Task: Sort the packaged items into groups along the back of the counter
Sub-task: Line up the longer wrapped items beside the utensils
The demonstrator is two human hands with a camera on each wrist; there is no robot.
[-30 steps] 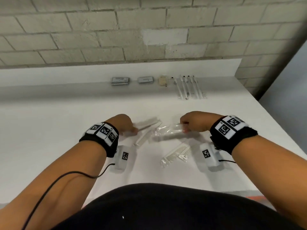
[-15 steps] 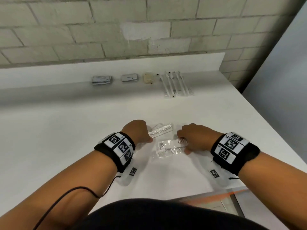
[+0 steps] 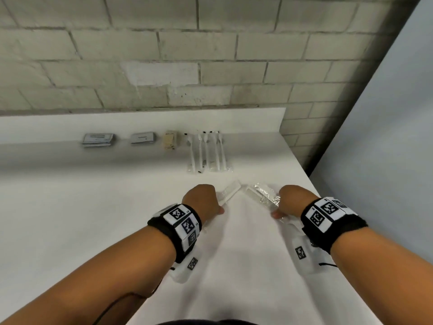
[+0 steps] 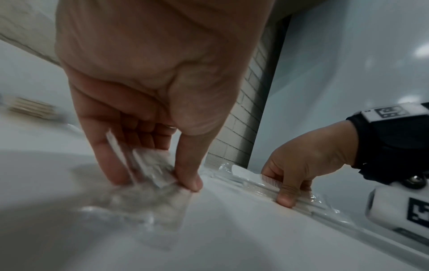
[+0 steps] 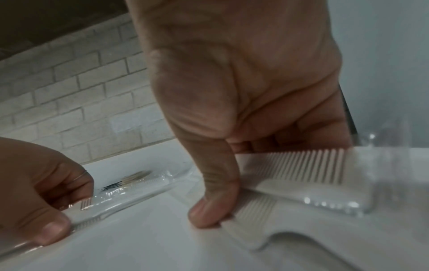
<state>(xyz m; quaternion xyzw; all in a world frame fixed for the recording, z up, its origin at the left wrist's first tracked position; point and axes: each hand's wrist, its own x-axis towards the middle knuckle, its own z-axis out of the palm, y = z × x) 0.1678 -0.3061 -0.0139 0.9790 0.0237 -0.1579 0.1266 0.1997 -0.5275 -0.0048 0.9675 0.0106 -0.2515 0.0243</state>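
Bare utility or back-room workspace, maybe hotel housekeeping prep, not a home kitchen: plain white counter [image 3: 70, 219] with a low white upstand, against an unpainted grey block wall [image 3: 210, 55] with a patched spot, smooth pale partition [image 3: 386, 137] at the counter's right end. Along the back of the counter sit guest-amenity packs: flat grey packets [image 3: 98, 139], a small tan pack [image 3: 170, 140], wrapped toothbrushes [image 3: 207, 151]; wrapped combs [image 3: 260, 194] nearer the front.

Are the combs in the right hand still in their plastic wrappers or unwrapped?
Wrapped: clear crinkled plastic surrounds the combs under the right hand.
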